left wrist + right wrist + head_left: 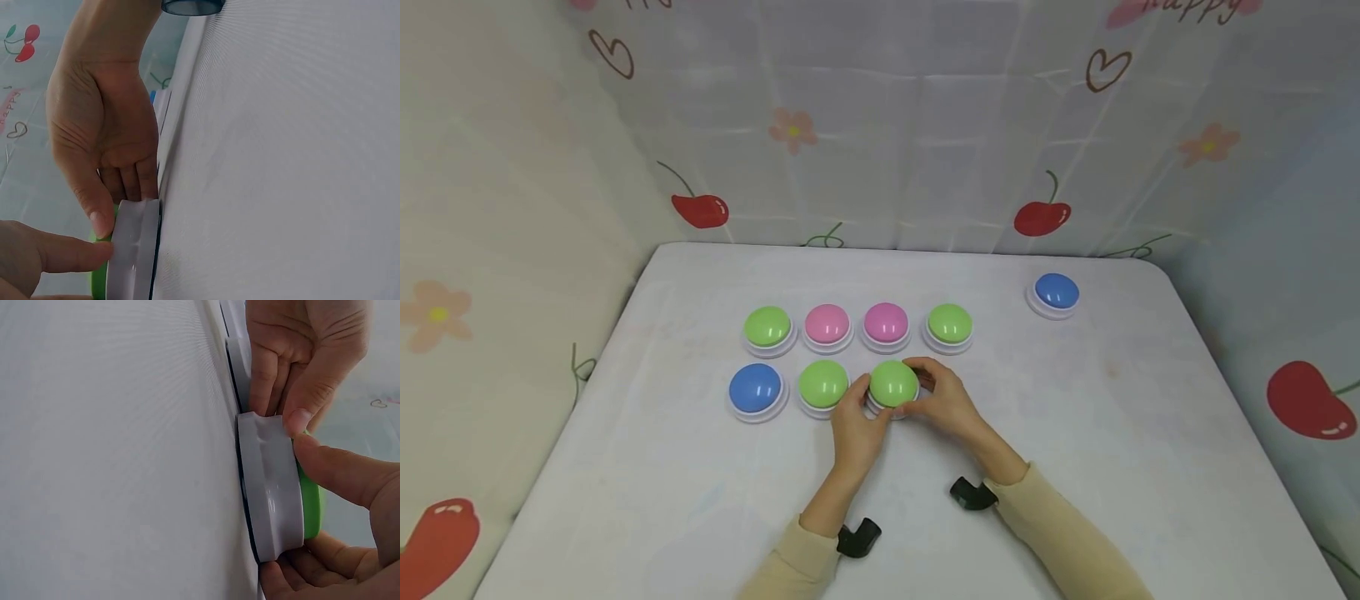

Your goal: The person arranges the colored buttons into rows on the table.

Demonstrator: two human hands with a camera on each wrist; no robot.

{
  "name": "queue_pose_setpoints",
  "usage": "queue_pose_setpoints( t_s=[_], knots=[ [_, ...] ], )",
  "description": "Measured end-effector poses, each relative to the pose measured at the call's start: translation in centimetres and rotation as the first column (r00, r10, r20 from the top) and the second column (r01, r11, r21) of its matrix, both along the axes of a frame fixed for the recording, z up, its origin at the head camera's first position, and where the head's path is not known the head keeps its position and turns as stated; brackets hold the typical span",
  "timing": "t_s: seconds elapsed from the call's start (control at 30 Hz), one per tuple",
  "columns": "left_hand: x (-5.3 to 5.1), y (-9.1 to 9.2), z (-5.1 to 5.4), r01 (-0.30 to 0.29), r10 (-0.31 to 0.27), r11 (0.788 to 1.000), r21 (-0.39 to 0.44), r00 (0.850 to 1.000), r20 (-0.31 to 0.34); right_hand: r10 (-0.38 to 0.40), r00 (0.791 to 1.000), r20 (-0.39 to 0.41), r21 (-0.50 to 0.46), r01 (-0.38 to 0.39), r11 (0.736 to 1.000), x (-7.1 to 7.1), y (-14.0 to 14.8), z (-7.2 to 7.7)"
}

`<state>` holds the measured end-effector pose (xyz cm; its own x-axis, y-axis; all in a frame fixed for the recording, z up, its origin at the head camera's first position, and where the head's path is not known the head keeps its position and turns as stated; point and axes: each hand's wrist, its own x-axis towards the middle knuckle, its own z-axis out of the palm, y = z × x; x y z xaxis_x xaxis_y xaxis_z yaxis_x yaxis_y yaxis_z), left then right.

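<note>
A green push button (pixel 892 383) with a white round base stands at the right end of the front row. My left hand (pixel 856 429) holds its left side, thumb toward the near edge. From the right, my right hand (pixel 947 404) grips the same button, thumb in front and fingers behind. In the right wrist view the white base (pixel 272 487) rests on or just above the table, and both thumbs meet near its green dome (pixel 311 506). Just left of my left hand is another green button (pixel 823 383), its base partly hidden by that hand.
A blue button (pixel 755 388) ends the front row on the left. Behind stand a green button (pixel 767 326), two pink ones (pixel 827 323) (pixel 886 322) and another green button (pixel 950 323). A separate blue button (pixel 1056 292) sits at the back right of the white table (pixel 1112 433).
</note>
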<state>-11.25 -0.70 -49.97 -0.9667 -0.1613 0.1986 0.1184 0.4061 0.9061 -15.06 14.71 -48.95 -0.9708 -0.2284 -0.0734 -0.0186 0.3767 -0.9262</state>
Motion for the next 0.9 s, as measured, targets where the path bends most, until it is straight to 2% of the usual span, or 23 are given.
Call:
queue_pose_setpoints(
  t_s=[0.43, 0.6, 0.9],
  knots=[
    [0.13, 0.06, 0.09, 0.02, -0.019, 0.999, -0.045, 0.999, 0.025, -0.004, 0.999, -0.049, 0.014, 0.005, 1.0, 0.19, -0.07, -0.87],
    [0.28, 0.09, 0.37, 0.027, -0.025, 0.999, -0.047, 0.999, 0.043, -0.009, 0.999, -0.044, 0.026, 0.01, 1.0, 0.37, -0.08, -0.87],
    [0.19, 0.09, 0.18, 0.026, -0.024, 0.998, -0.054, 0.998, 0.05, -0.018, 0.999, -0.031, 0.021, 0.019, 1.0, 0.42, -0.14, -0.91]
  ],
)
